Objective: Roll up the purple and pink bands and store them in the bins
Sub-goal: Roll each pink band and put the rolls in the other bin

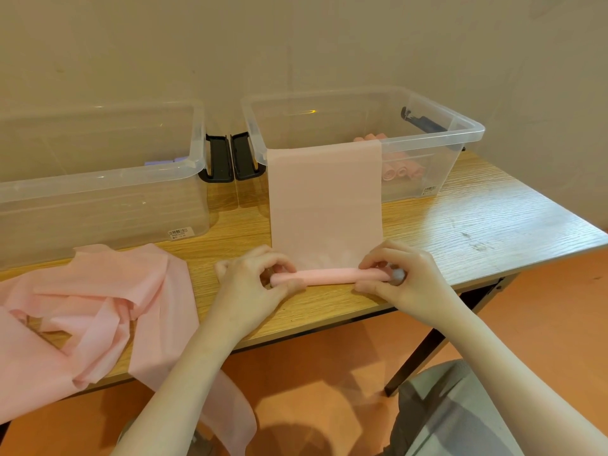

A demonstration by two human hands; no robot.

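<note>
pink band (324, 205): lies flat from the table's front edge back to the right bin (467, 126), its far end draped over that bin's front rim.
roll (329, 276): thin, started near the front edge.
left hand (253, 281): pinches the roll's left end.
right hand (403, 274): pinches the right end.
doing it well: likely turn both ends at an even pace, keeping the band's edges lined up so the roll stays straight.
loose pink bands (98, 301): heaped at the table's front left edge.
left bin (194, 126): something purple inside.
</note>
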